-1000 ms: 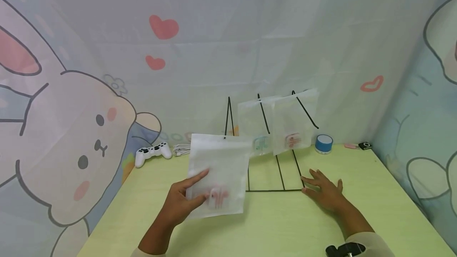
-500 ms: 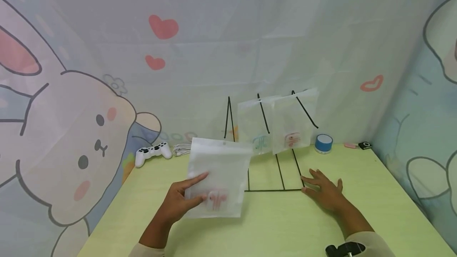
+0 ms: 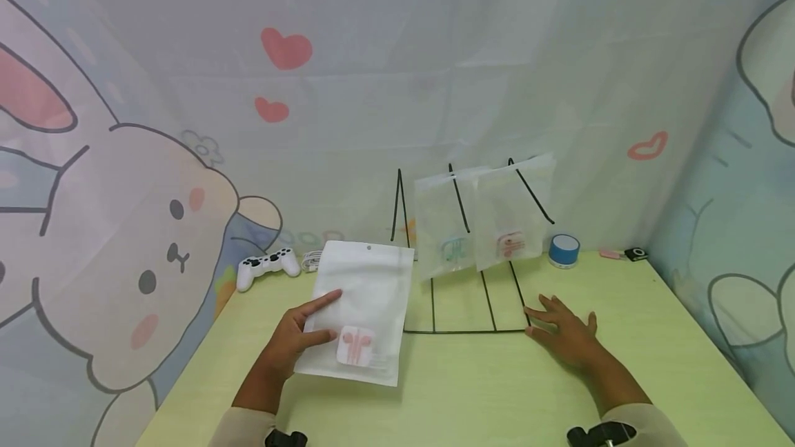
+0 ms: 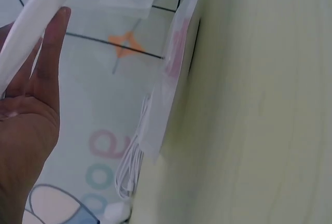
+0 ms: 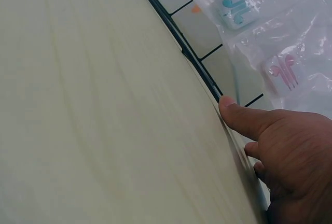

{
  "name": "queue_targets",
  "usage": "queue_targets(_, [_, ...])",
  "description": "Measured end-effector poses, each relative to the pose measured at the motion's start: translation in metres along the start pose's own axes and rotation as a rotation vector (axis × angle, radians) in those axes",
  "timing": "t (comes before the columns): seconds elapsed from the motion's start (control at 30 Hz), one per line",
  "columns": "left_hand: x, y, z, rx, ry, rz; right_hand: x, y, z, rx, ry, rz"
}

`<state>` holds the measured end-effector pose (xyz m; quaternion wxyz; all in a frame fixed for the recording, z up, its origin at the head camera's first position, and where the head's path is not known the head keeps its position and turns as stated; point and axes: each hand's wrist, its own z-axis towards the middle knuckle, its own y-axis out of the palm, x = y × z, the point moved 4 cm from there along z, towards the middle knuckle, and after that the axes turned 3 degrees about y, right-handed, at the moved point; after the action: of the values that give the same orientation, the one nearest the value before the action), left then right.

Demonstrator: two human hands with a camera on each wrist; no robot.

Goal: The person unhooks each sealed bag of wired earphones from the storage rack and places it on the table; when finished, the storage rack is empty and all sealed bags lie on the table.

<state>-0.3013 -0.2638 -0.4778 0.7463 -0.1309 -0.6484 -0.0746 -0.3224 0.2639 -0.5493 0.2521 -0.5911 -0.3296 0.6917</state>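
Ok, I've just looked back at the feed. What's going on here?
A person's left hand grips a white pouch of pink earphones by its left edge. The pouch is off the black wire rack, in front of its left hook, which bears no bag. The right hand touches the front right corner of the rack's base. The middle bag, with teal earphones, and the right bag hang from the other two hooks.
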Motion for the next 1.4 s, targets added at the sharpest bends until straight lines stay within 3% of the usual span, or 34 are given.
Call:
queue_targets(0.23, [-0.011, -0.023, 0.001, 0.007, -0.077, -0.083, -0.001, 0.001, 0.000, -0.004, 0.002, 0.004])
queue_targets(0.8, [-0.039, -0.057, 0.008, 0.071, -0.169, -0.083, -0.006, -0.003, -0.002, -0.009, 0.003, 0.014])
queue_targets(1.07, [-0.051, -0.081, 0.007, 0.111, -0.229, -0.017, -0.005, -0.001, -0.002, -0.014, -0.001, -0.002])
queue_targets(1.4, [-0.063, -0.097, 0.004, 0.073, -0.261, -0.016, -0.001, -0.002, -0.002, -0.012, -0.002, 0.004])
